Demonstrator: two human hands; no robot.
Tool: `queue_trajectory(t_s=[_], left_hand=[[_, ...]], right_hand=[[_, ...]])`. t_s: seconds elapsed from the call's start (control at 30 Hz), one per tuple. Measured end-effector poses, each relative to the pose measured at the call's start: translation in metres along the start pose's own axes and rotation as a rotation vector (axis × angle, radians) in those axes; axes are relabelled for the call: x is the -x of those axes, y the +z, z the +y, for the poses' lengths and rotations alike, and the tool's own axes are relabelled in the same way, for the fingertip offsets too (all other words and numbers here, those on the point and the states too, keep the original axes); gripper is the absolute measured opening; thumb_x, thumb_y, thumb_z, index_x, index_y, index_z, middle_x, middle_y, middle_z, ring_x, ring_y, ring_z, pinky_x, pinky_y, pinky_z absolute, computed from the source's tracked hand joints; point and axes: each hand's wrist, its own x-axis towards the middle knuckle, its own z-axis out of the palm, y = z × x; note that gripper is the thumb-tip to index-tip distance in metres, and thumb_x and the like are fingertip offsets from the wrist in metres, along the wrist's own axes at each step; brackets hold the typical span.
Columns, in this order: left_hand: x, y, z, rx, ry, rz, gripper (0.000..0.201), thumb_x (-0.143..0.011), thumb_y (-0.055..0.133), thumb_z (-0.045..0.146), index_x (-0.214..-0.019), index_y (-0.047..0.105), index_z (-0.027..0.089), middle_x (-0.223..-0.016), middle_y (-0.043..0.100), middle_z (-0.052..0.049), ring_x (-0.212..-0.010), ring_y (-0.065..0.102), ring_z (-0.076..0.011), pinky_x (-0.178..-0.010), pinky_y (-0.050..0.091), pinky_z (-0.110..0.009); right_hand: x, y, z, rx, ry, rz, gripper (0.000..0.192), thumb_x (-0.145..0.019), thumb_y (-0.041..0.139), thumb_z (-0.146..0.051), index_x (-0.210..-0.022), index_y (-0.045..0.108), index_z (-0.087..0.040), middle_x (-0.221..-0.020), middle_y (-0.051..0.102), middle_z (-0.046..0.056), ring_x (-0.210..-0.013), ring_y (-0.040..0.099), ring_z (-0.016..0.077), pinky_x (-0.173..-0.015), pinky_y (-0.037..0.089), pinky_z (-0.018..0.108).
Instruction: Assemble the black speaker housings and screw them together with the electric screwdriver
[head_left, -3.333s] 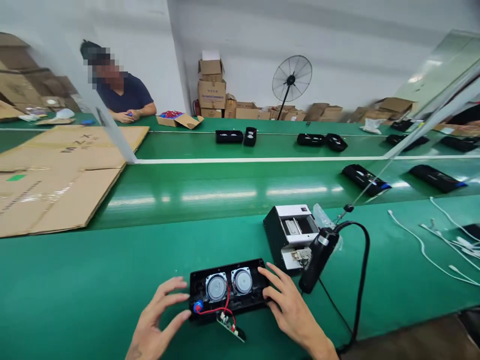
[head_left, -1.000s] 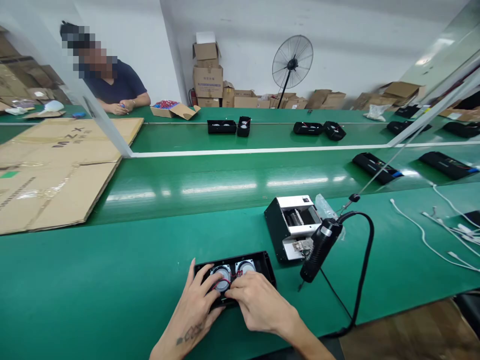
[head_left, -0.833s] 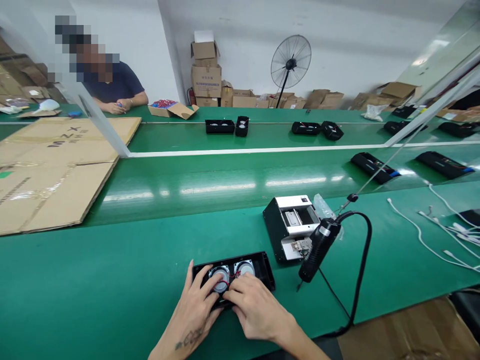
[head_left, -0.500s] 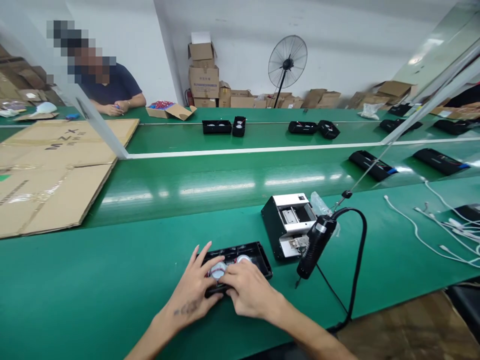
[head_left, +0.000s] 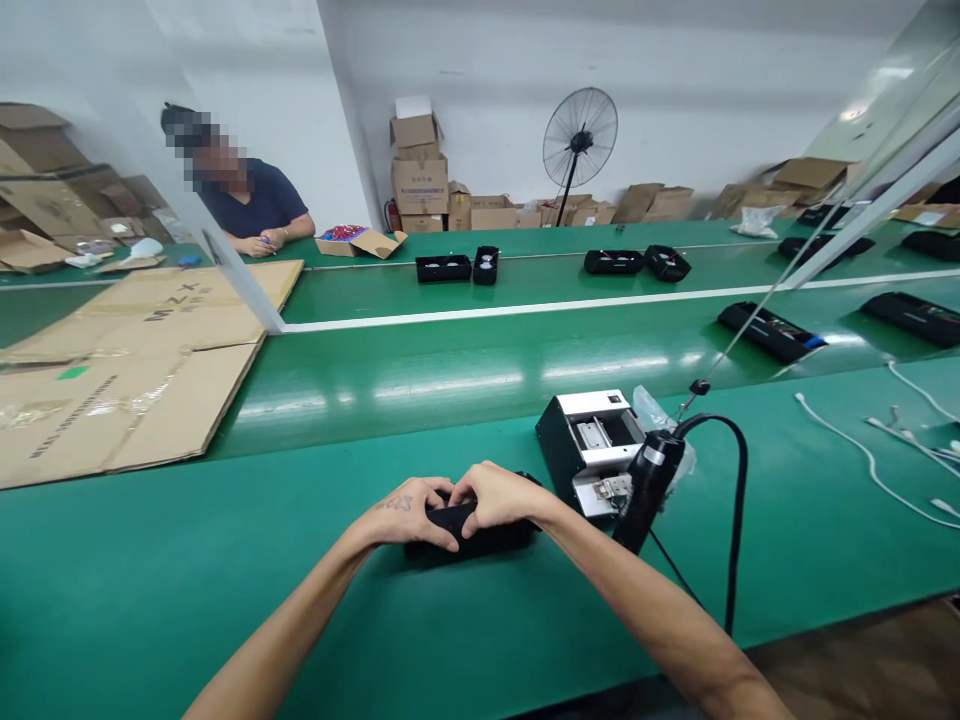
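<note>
The black speaker housing is on the green bench in front of me, its long near wall turned toward me. My left hand grips its left part, thumb on the near wall and fingers reaching over the rim. Close beside it, my right hand is closed on the housing's rim, with its thumb down the near wall and fingertips inside. The inside of the housing and the fingertips there are hidden from view.
Right of the housing stands a black-and-white screw feeder. An electric screwdriver hangs before it on a cable. White cables lie at right. Flattened cardboard covers the left. More black housings sit beyond; a person sits opposite.
The housing has tipped so its near wall faces me and the round speakers inside no longer show. Both hands have moved up over its rim. The view has shifted slightly.
</note>
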Motion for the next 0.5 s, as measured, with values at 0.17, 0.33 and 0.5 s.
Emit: queue_trajectory(t_s=[0.17,0.33,0.5], left_hand=[[-0.002,-0.001,-0.001,0.051,-0.01,-0.015,0.033,-0.058,0.087,0.045,-0.058,0.065,0.02,-0.118,0.074,0.004,-0.097,0.065,-0.0195,-0.076,0.044,-0.025],[-0.003,-0.001,-0.002,0.073,0.005,-0.013,0.034,-0.059,0.087,0.049,-0.06,0.066,0.021,-0.115,0.073,0.004,-0.099,0.065,-0.0199,-0.08,0.045,-0.026],[-0.002,0.002,-0.004,0.096,0.028,0.0,0.037,-0.059,0.088,0.053,-0.06,0.068,0.022,-0.113,0.073,0.003,-0.103,0.064,-0.0216,-0.089,0.046,-0.029]], right_hand=[[-0.005,-0.001,0.004,0.004,-0.008,-0.007,0.036,-0.067,0.09,-0.018,-0.103,0.086,-0.021,-0.084,0.078,-0.003,-0.077,0.067,0.0147,-0.062,0.043,0.021],[-0.001,0.006,0.001,0.062,-0.027,0.023,0.032,-0.066,0.09,-0.024,-0.097,0.084,-0.021,-0.078,0.075,-0.003,-0.072,0.066,0.0156,-0.059,0.039,0.023],[0.009,0.017,-0.007,0.178,0.022,0.119,0.04,-0.068,0.086,-0.033,-0.106,0.083,-0.023,-0.086,0.08,0.006,-0.087,0.072,0.0303,-0.062,0.038,0.03]])
